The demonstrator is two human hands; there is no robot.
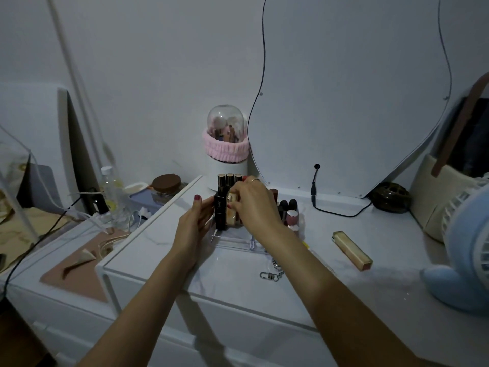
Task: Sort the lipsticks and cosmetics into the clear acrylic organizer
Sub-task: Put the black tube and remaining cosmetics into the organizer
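The clear acrylic organizer (239,243) stands on the white dresser top, with several lipsticks upright in its slots, dark tubes (229,181) at the back and rounder ones (289,207) on the right. My left hand (197,221) rests against the organizer's left side beside a black tube (221,213). My right hand (255,205) pinches a small gold-capped lipstick (232,205) over the front slots; its lower end is hidden. A long gold lipstick (353,250) lies loose on the dresser to the right.
A domed brush holder (227,144) with a pink band stands behind the organizer. A wavy mirror (344,102) leans on the wall, its cable (333,211) trailing over the top. A keychain clip (272,272) lies in front. A blue fan (468,247) stands far right. Bottles and cords clutter the left.
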